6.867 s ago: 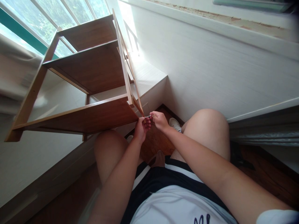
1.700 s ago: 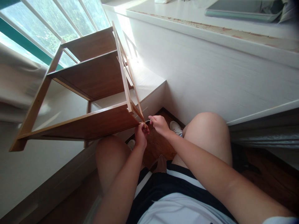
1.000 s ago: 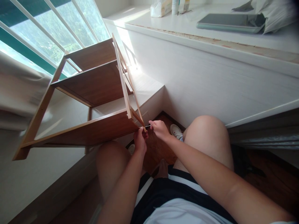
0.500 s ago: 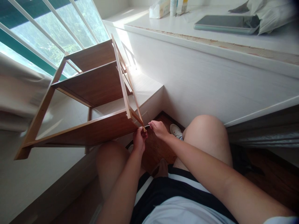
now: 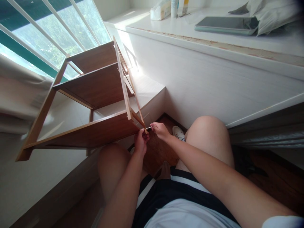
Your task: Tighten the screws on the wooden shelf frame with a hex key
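A brown wooden shelf rack (image 5: pixel 95 85) with three boards lies tipped on a white ledge (image 5: pixel 147 84), one corner over my knees. My left hand (image 5: pixel 141 143) is closed on that near corner of the rack's frame. My right hand (image 5: pixel 160 130) is pinched on a thin metal tool (image 5: pixel 148 128), like a small hex key, whose tip meets the corner of the frame. Both hands sit close together above the dark wooden floor (image 5: pixel 159 148).
A white counter (image 5: pixel 213 34) runs along the right, carrying a tablet (image 5: pixel 225 24), a plastic bag (image 5: pixel 160 8) and bottles (image 5: pixel 174 3). A barred window (image 5: pixel 47 28) is at the upper left. My bare knees (image 5: pixel 209 136) and white shoes (image 5: pixel 178 133) are below.
My view has tipped up a little, so the counter top and tablet show. My right hand keeps small turning moves at the rack's corner; the left stays clamped there.
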Demonstrator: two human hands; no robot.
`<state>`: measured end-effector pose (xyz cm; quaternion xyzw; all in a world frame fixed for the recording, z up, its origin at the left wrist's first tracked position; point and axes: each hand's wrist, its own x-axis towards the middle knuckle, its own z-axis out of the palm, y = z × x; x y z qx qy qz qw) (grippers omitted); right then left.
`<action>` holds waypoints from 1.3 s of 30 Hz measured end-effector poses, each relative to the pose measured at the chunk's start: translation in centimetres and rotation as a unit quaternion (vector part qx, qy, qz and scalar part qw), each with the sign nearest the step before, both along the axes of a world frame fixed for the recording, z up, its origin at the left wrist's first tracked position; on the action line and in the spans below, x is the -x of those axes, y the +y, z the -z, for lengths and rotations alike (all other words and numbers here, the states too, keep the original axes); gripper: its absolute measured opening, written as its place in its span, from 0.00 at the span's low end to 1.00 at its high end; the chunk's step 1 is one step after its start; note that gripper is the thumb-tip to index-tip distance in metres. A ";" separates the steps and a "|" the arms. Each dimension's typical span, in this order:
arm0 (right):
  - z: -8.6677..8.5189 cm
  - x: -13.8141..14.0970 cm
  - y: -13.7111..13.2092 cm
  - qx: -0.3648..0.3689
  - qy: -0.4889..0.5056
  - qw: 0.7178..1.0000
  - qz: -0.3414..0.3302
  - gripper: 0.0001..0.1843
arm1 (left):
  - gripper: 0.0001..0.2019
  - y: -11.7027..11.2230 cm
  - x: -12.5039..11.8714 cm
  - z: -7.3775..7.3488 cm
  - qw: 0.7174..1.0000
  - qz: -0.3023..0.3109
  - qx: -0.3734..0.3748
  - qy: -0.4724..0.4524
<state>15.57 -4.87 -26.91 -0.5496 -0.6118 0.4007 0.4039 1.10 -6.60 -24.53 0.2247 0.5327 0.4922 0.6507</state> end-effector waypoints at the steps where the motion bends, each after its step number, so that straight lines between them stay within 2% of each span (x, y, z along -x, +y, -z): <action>1: -0.2 0.1 0.2 0.012 -0.004 1.000 0.003 0.31 | 0.14 0.0 0.0 0.0 1.000 -0.001 0.000 0.000; 6: -1.4 -0.1 1.2 0.054 -0.032 0.998 -0.008 0.29 | 0.13 0.0 -0.1 0.0 1.000 -0.001 -0.001 -0.002; 10: -2.0 -0.5 1.4 0.036 -0.042 0.998 -0.029 0.27 | 0.12 -0.1 -0.1 0.0 1.000 -0.003 0.000 -0.001; 17: -0.6 -1.1 0.8 -0.049 -0.055 0.995 -0.067 0.24 | 0.12 -0.1 0.0 0.0 1.000 -0.007 -0.002 -0.005; 22: 0.2 -0.9 0.5 -0.068 -0.071 0.994 -0.048 0.26 | 0.12 0.0 0.0 -0.2 1.000 -0.003 -0.005 -0.005; 33: -1.4 -0.6 0.6 -0.002 -0.042 0.999 -0.027 0.32 | 0.13 -0.2 -0.1 -0.3 1.000 -0.003 -0.003 0.001; 39: -1.4 -0.5 1.3 0.061 -0.019 0.998 -0.026 0.32 | 0.12 -0.2 -0.2 -0.4 1.000 -0.007 -0.001 0.003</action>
